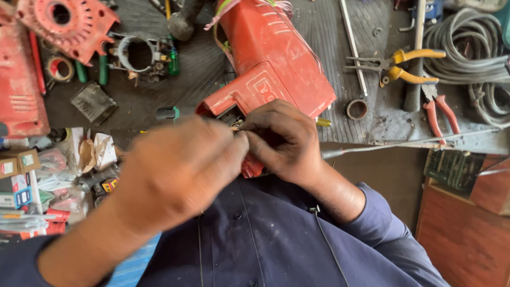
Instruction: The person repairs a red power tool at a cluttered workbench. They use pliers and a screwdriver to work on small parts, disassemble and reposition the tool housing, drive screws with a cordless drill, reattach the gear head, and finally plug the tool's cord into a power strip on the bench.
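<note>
We take the red tool housing (271, 69) as our landmark: it lies tilted on the dark grooved workbench (329, 32), its handle end pointing down toward the person's dark blue shirt (265, 239). Both of the person's hands meet at that lower end of the housing. The right hand (284, 141) rests against the housing's handle, fingers curled and pressed together, with thumb and forefinger pinching something small and metallic at the opening; it is too small for us to tell what it is. The left hand (178, 170) is close to the camera and blurred, just left of the right hand, its fingertips pressed together and touching the same spot; we cannot tell whether it grips anything of its own. Right of the housing lie 2 pairs of pliers: the yellow-handled pliers (404, 66) with jaws toward the housing, and the red-handled pliers (440, 109) just beyond them. A small metal ring (357, 109) sits between the housing and the pliers, and coiled grey cable (473, 48) lies farther right. Left of the housing we see a red round cover (66, 24) and a metal ring-shaped part (139, 53), with small cartons (16, 180) lower left.
</note>
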